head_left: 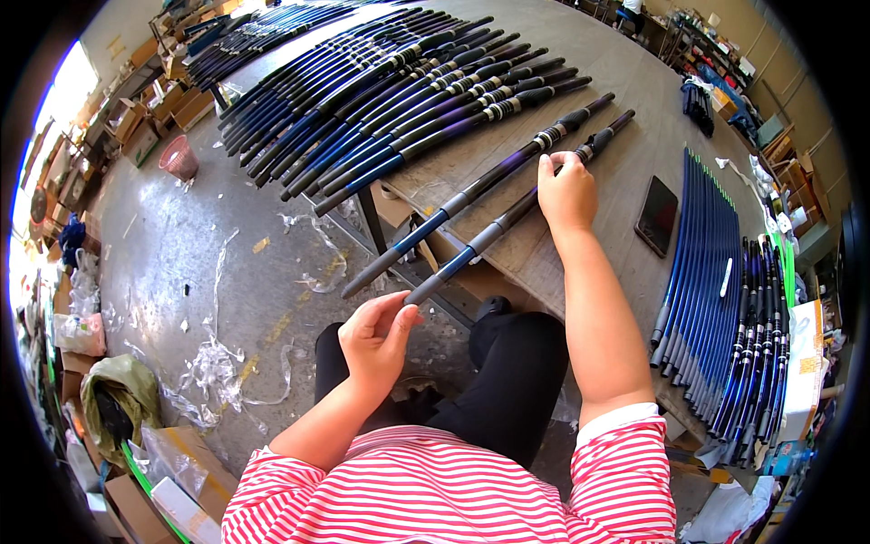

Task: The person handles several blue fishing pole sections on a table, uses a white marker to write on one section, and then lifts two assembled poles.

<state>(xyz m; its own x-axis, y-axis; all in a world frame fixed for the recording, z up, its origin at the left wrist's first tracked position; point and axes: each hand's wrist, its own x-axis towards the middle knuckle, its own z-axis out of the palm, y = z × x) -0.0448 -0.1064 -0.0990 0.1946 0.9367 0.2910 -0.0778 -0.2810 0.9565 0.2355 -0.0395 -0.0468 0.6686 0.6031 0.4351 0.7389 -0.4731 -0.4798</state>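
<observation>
Two dark fishing rods lie side by side, slanting across the table's near edge. The nearer fishing rod [480,242] passes beneath my right hand [569,192], whose bent fingers grip it by its reel seat. Its grey lower end reaches my left hand [373,340]; the curled fingers and thumb close at that tip, partly hiding the contact. Just beyond, the second fishing rod [485,186] lies parallel, with its butt sticking out past the edge and neither hand on it.
A large row of fishing rods [362,118] covers the table's far left. To the right are a black phone [657,216], thin blue rod sections [698,281] and more rods with reel seats [757,335]. A pink basket [178,159] and plastic scraps [217,372] are on the floor.
</observation>
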